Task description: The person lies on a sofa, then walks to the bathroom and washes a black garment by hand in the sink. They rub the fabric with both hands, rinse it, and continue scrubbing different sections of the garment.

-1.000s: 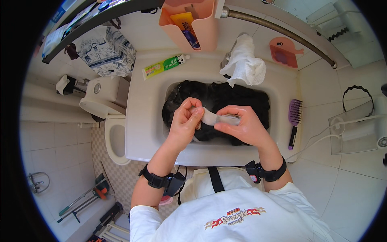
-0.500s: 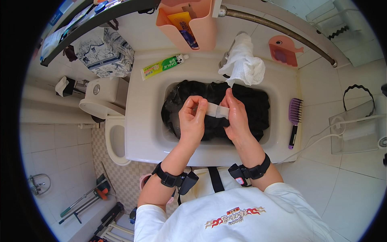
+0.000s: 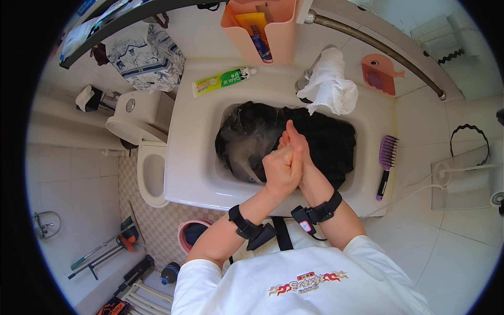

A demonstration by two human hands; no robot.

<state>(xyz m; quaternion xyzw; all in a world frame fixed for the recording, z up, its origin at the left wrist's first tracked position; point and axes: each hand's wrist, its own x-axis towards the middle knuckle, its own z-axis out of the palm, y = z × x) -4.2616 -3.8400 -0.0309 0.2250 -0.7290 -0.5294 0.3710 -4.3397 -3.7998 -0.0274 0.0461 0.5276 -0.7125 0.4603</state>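
My left hand (image 3: 282, 171) is curled into a fist and pressed against my right hand (image 3: 300, 143), whose thumb points up and away from me. Both are closed together above the sink (image 3: 190, 170); whatever lies between them is hidden. Beneath them, black clothes (image 3: 328, 139) fill the basin, soaked in water. Cloudy, whitish water (image 3: 247, 149) swirls on the left side of the basin. Beyond my hands, a white cloth (image 3: 331, 86) hangs draped over the faucet.
A toothpaste tube (image 3: 223, 81) lies on the back rim, below a pink wall holder (image 3: 283, 39). At right are a purple hairbrush (image 3: 387, 157) and a pink whale-shaped dish (image 3: 382, 76). The toilet (image 3: 152, 176) stands left, and a pink bucket (image 3: 185, 239) sits on the floor.
The white strip of cloth stretched between my hands is now out of sight. My left hand has moved right, against my right hand. Cloudy water now shows at the basin's left.
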